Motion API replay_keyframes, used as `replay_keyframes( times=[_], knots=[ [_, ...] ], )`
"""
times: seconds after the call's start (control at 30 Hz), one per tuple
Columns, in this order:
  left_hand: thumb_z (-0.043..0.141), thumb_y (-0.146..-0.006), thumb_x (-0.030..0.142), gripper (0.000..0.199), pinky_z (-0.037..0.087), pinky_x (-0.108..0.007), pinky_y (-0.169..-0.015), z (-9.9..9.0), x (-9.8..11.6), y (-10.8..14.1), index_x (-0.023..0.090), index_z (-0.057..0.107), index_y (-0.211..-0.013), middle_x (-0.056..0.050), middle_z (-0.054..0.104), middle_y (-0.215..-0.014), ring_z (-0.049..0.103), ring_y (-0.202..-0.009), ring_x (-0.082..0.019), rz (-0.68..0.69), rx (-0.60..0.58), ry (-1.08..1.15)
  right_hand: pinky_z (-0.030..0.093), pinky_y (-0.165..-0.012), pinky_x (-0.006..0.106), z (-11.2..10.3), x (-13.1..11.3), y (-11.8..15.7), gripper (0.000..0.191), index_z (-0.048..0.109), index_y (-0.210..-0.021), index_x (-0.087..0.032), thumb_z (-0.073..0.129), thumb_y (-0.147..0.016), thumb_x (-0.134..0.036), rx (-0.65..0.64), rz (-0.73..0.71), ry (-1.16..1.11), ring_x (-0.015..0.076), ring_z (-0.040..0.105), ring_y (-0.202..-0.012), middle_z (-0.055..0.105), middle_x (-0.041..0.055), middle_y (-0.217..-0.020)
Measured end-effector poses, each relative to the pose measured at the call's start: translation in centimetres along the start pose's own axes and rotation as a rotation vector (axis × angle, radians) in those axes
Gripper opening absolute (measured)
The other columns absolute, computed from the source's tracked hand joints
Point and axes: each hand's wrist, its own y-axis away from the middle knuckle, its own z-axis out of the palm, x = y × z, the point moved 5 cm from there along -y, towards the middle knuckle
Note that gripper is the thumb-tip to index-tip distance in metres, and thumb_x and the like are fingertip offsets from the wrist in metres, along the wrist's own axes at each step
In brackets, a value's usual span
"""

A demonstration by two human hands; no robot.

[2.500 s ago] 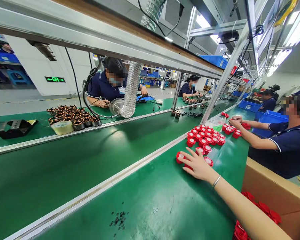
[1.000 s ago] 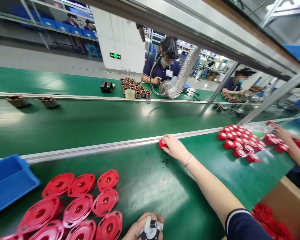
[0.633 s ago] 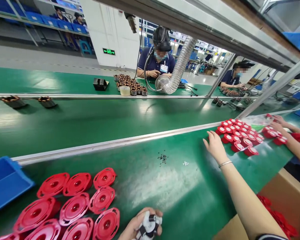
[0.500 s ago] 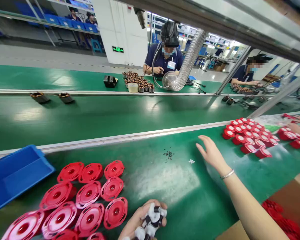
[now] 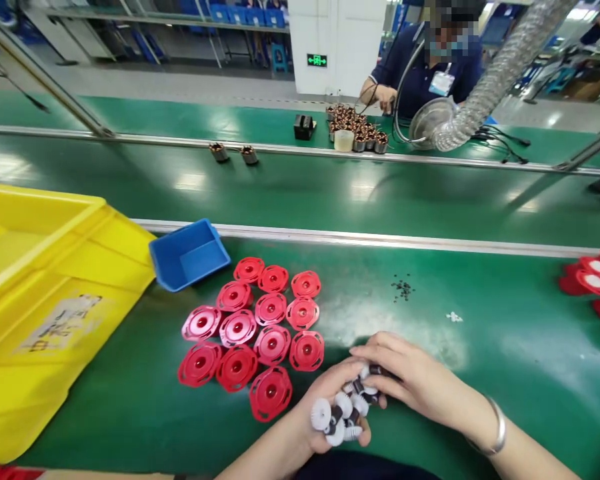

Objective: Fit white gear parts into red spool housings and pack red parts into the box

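Gears [image 5: 321, 414], white plastic, fine-toothed, heaped together with black cylindrical parts [image 5: 336, 413] in the left hand [image 5: 325, 387], which is curled round the pile and holding it from below. Right hand [image 5: 420, 380] has its fingertips on the far end of the pile; can't tell if it's pinching a piece or just touching. Metal bangle [image 5: 500, 427] on that wrist, smooth, shiny.

Progress: thirteen red housings [image 5: 271, 393] laid out in rough rows just beside the left hand, none with a white gear seated on it. Gear pieces are all in hand, so as far as visible nothing is fitted there; all thirteen look unfilled. More red cups [image 5: 583, 280] with pale round tops at the right edge, partly cut off; their stage is unclear.

Materials: housings are glossy moulded plastic, round with slotted, flanged rims and dark red centres. Tiny black bits [image 5: 404, 289] and white bits [image 5: 454, 317] lie loose in separate clusters on the smooth green surface [image 5: 155, 400]. Blue tray [image 5: 193, 257], smooth, rectangular, beside a big ribbed yellow bin [image 5: 105, 267] with a worn label.
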Motion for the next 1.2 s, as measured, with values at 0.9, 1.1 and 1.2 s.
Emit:
replay_keyframes(
  times=[0.9,1.1,1.2],
  knots=[
    [0.069,-0.081,0.037,0.036,0.054,-0.023,-0.042,0.2,1.1,2.3,0.014,0.069,-0.109,-0.014,0.059,-0.108,0.061,-0.085,-0.023,-0.012,-0.119,-0.114,0.046,-0.054,0.022,3.6,2.8,-0.9,0.029,0.063,-0.105,-0.019,0.066,-0.091,-0.044,0.028,0.487,-1.11,0.0092,0.056,-0.055,0.058,-0.0037,-0.068],
    [0.056,-0.089,0.054,0.043,0.053,-0.022,-0.039,-0.4,-0.1,3.1,0.013,0.07,-0.093,-0.012,0.06,-0.096,0.06,-0.08,-0.021,-0.014,-0.029,-0.012,0.047,-0.057,0.022,3.4,2.5,-1.5,0.029,0.06,-0.105,-0.018,0.071,-0.088,-0.039,0.196,0.446,-1.013,0.0083,0.054,-0.058,0.061,-0.0013,-0.075],
    [0.051,-0.092,0.058,0.048,0.053,-0.024,-0.036,-0.6,-1.1,3.9,0.013,0.068,-0.089,-0.012,0.061,-0.1,0.062,-0.078,-0.02,-0.042,0.03,0.093,0.051,-0.069,0.027,2.3,1.2,-2.6,0.022,0.06,-0.105,-0.021,0.067,-0.09,-0.036,0.25,0.271,-0.618,0.013,0.06,-0.074,0.063,0.0027,-0.089]
  ],
)
